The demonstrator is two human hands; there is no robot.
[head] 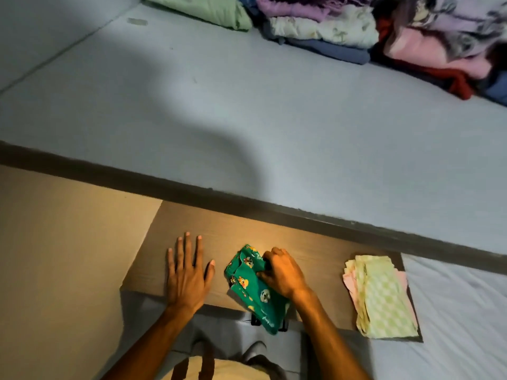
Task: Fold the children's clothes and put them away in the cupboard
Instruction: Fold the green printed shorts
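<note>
Right hand [279, 272] is bunched around the green cartoon-print garment [252, 289] on the brown board [233, 231], left hand [188, 272] lying flat and spread beside it, holding nothing.

A brown wooden board [247, 231] lies against a grey mattress [247, 111].

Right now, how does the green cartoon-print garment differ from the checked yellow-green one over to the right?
The green cartoon-print garment is deep green with little printed figures; the checked yellow-green garment is pale and chequered. The green one is bunched under the right hand, half folded; the checked one lies flat and untouched on a small folded stack. The green one overhangs the near edge of the wooden board; the checked stack runs close to it. Both rest on that board.
</note>
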